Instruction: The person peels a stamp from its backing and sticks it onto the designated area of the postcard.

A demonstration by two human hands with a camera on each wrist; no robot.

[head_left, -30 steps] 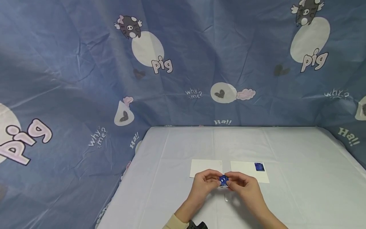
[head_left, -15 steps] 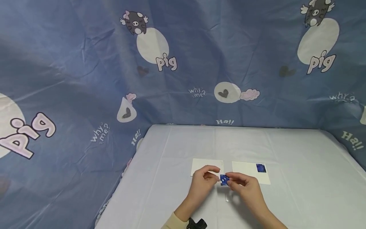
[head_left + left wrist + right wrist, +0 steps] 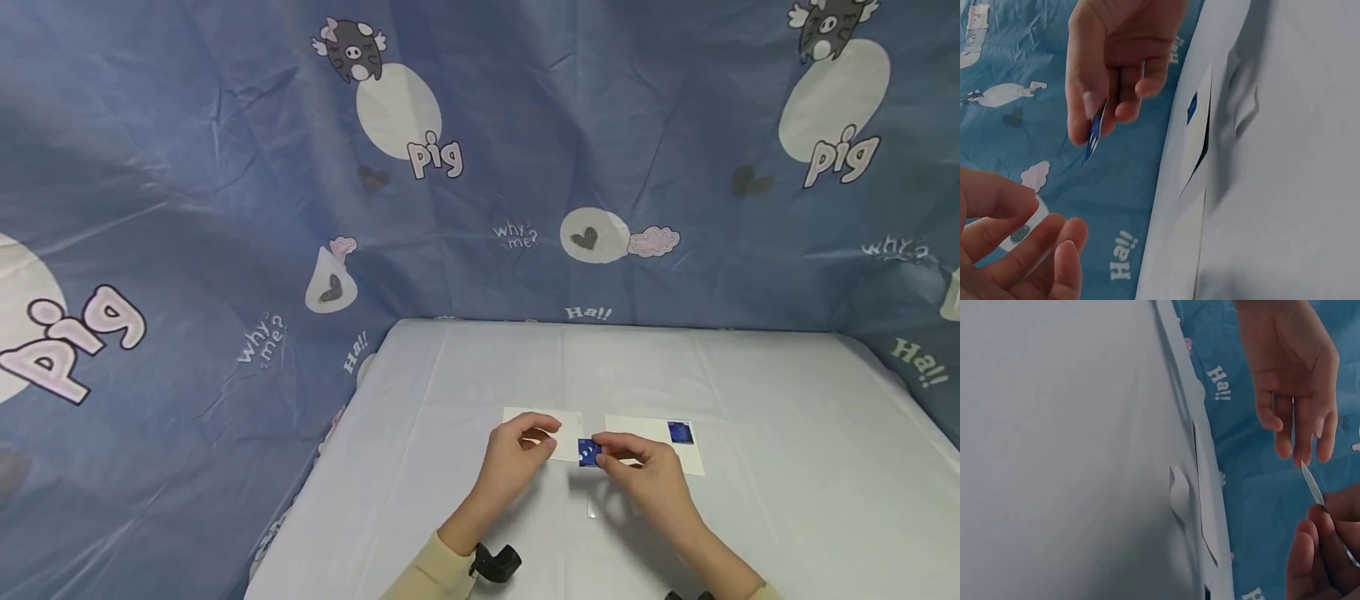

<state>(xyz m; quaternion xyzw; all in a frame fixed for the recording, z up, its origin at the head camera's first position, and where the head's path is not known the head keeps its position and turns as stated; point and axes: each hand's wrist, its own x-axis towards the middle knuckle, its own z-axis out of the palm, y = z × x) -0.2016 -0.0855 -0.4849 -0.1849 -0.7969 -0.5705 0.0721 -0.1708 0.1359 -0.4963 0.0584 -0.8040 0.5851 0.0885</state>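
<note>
Nearest me, at the lower middle of the head view, a small clear scrap (image 3: 592, 510) lies flat on the bench (image 3: 787, 500), between my two forearms. Just beyond it my right hand (image 3: 647, 477) has its grip pinched on the blue sticker (image 3: 589, 452), thumb and forefinger closed over the sticker's right edge, so the sticker hangs above the cloth between the two cards. From the left wrist view I see it edge-on (image 3: 1092, 139), thin as a leaf and slightly bowed. I judge it nearly weightless, floppy, easily creased, and probably tacky on one face, so I would hold it only by a corner or edge and keep fingertips off the rest. My left hand (image 3: 510, 461) sits just beside it with the grip loosely apart, fingers curled over nothing. Under and beyond that hand lies the plain white card (image 3: 564, 425); to the right lies a second white card (image 3: 637, 432) with a blue sticker already at its far right corner (image 3: 680, 432). Past the cards the bench runs bare to its far edge at mid-frame, with plenty of room to the right; the left edge is closer. The blue printed curtain (image 3: 225, 208) rises behind.
</note>
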